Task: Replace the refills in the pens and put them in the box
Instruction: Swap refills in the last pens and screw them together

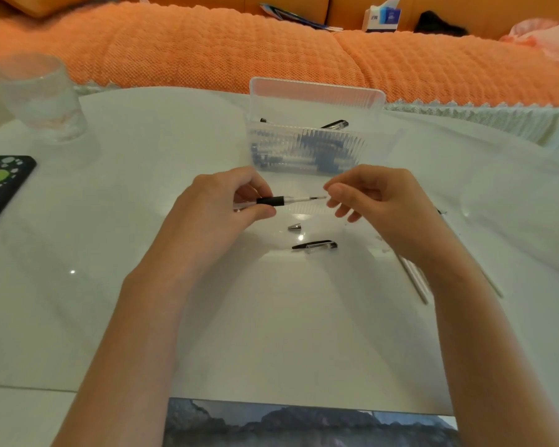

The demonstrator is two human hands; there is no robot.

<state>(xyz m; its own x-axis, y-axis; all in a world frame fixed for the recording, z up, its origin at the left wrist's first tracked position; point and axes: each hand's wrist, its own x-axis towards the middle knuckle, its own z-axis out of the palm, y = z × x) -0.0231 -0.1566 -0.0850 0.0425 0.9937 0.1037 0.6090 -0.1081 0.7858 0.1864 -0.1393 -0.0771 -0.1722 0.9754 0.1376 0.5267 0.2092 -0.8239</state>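
The pen (270, 201) is held in the air just before the box (317, 91). The left hand (226, 201) grips its black rubber sleeve, the surest hold. The right hand (368, 195) seems to pinch the end of the refill (307, 198), which is light, thin and likely bendy. The nose cone (294, 226) and cap (315, 245) lie on the glossy white table (271, 317), where they could easily slide, and an orange sofa (207, 43) stands beyond.

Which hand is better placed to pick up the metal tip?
Right, probably. The left hand grips the pen, while the right hand only pinches the refill and can let go for the metal tip.
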